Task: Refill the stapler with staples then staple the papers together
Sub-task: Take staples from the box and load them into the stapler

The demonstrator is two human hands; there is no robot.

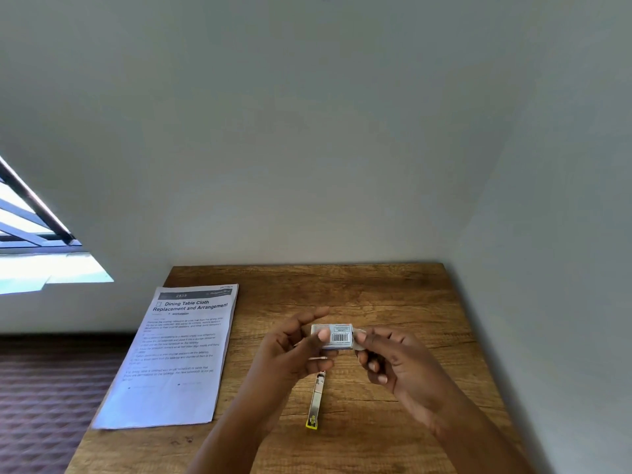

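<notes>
Both hands are raised over the table centre w/ a small staple box (333, 336), barcode side up. Left hand (294, 347) pinches the box's left end, thumb on top, fingers curled under. It also seems to carry a thin pale strip, poss. staples; can't confirm. Right hand (393, 360) pinches the box's right end at what looks like the flap or inner tray.

Stapler (315, 401) lies on the table near the person, below the hands, yellow end nearest. Open or closed: can't tell. Papers (178, 357) lie flat to the left, well apart from the stapler.

Risks, as judged:
- Tray pulled too fast → staple strips spill or break up, since the box is held in the air.
- Strip in left hand may slip while that hand also grips the box.
- Papers overhang the table's left edge; a nudge could send them off.

Surface: wood-grain table (393, 295), set against a plain pale wall. Window (30, 234) far left. Dark patterned floor (51, 388) near left.
</notes>
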